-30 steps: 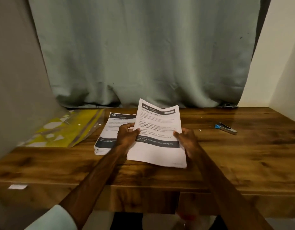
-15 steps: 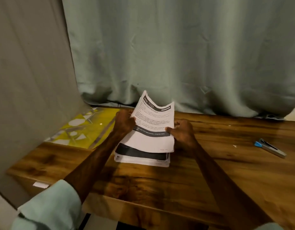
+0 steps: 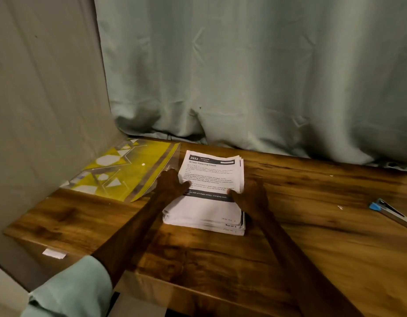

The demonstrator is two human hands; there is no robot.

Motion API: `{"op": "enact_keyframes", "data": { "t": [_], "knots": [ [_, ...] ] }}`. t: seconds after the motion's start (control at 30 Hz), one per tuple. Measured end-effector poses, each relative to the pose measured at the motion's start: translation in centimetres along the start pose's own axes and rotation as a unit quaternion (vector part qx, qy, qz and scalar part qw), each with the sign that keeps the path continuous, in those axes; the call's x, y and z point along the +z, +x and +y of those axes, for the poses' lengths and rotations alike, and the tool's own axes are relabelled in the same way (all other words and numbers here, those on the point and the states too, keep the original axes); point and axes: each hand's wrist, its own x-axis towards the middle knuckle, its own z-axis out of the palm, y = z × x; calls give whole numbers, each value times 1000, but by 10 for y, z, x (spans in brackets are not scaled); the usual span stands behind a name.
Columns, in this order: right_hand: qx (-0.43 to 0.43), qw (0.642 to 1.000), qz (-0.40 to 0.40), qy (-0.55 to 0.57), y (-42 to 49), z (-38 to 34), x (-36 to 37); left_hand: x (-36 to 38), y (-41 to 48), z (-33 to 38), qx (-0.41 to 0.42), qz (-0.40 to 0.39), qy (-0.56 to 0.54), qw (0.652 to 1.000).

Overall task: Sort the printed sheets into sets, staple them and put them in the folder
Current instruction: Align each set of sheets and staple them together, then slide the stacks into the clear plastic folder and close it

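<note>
Stack of white printed sheets (image 3: pixel 207 209) lies flat on the brown wood-grain table (image 3: pixel 312 236), near its middle and just short of the pale green curtain (image 3: pixel 243 76). Top sheet is headed "2652", with a dark band across it. Edges are ragged, and the lower sheets are fanned out at the near right corner.

Left hand (image 3: pixel 172 184) is at the stack's left edge, thumb laid on the top sheet. Right hand (image 3: pixel 251 199) is at the right edge, the same way. Both grips are closed on the paper from the sides, fingers curled down along the edges. Cannot tell whether the fingers reach under only the top few sheets or under the whole pile.

Yellow-patterned clear plastic folder (image 3: pixel 124 172) lies flat just left of the stack, at the table's back left corner. Blue-tipped metal stapler (image 3: pixel 392 212) sits well apart, at the far right. Neither is touched.

Handling, as a judgement: the paper is light and limp. A single sheet will sag and curl if held by one corner, so the two long sides are the place to hold it. Loose sheets slide over one another easily, and the pile will skew if pushed from one side only. A thumb on top and fingers beneath would peel off a set cleanly. Sorting looks barely begun, with nothing stapled in sight.
</note>
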Motion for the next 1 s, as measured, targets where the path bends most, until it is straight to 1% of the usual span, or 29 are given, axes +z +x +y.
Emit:
{"op": "enact_keyframes", "data": {
  "t": [0.13, 0.23, 0.33, 0.47, 0.57, 0.63, 0.77, 0.83, 0.87, 0.93, 0.97, 1.0],
  "knots": [
    [4, 1000, -14, 4, 4, -6, -6, -7, -9, 29, -17, -32, 25, 999],
    [13, 1000, -24, 3, 5, -7, -11, -7, -10, 41, -21, -41, 31, 998],
    [6, 1000, -28, -4, 2, -5, -17, -10, -9, 45, -26, -69, 8, 997],
    [33, 999, -25, 0, -4, 2, -27, -15, -16, 55, -24, -98, -34, 994],
    [52, 999, -10, -1, -6, 10, -34, -4, -20, 64, -2, -104, -71, 992],
    [58, 998, 3, -3, -8, 18, -41, 6, -25, 75, 21, -91, -54, 994],
    [96, 994, 37, -34, -17, 38, -59, 27, -44, 93, 64, -104, -51, 991],
    [113, 991, 46, -63, -21, 45, -66, 26, -49, 106, 62, -94, -69, 991],
    [120, 988, 45, -88, -23, 46, -68, 27, -47, 108, 54, -107, -63, 991],
    [125, 982, 59, -132, -26, 43, -68, 20, -62, 87, 58, -122, -41, 990],
    [109, 981, 74, -145, -28, 37, -64, 8, -77, 70, 69, -140, 6, 988],
    [84, 981, 91, -147, -29, 32, -60, 7, -84, 53, 108, -136, 67, 983]
  ]
}}
